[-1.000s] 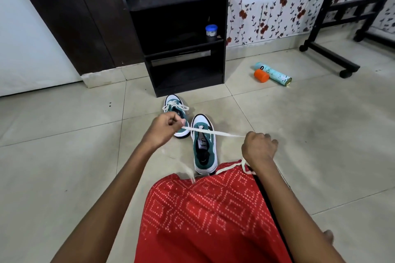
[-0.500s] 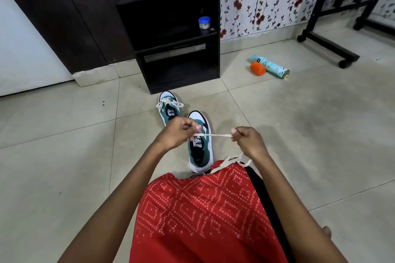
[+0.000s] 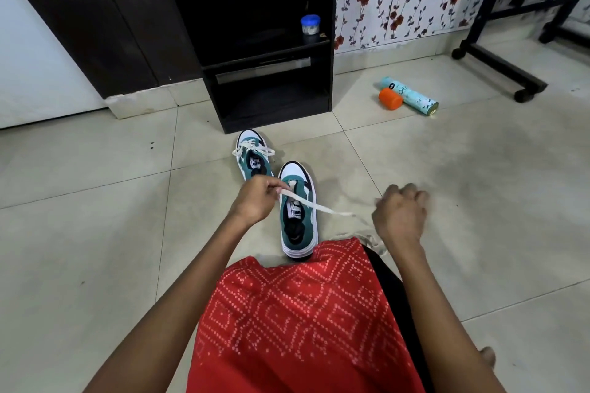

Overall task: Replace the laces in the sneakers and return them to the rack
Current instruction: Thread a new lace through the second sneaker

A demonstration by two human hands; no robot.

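Observation:
Two green-and-white sneakers stand on the tiled floor in front of the black rack [image 3: 265, 73]. The far sneaker [image 3: 253, 159] carries a white lace. The near sneaker [image 3: 298, 226] has a white lace [image 3: 322, 208] through its front eyelets only. My left hand [image 3: 255, 201] pinches this lace just left of the near sneaker's tongue. From there the lace runs right across the sneaker toward my right hand [image 3: 399, 217]. That hand is blurred, back up, fingers curled. Its palm side is hidden, so a hold on the lace does not show. More lace lies by that wrist.
A small blue-lidded jar [image 3: 309, 24] sits on the rack's middle shelf. A teal spray can [image 3: 410, 95] and its orange cap [image 3: 390, 98] lie on the floor to the right. A black frame on castors [image 3: 498, 64] stands at the far right. My red-clothed knee [image 3: 303, 313] fills the foreground.
My right hand has moved out to the right, away from the left hand, and more lace now spans between them. The left hand still pinches the lace over the near sneaker.

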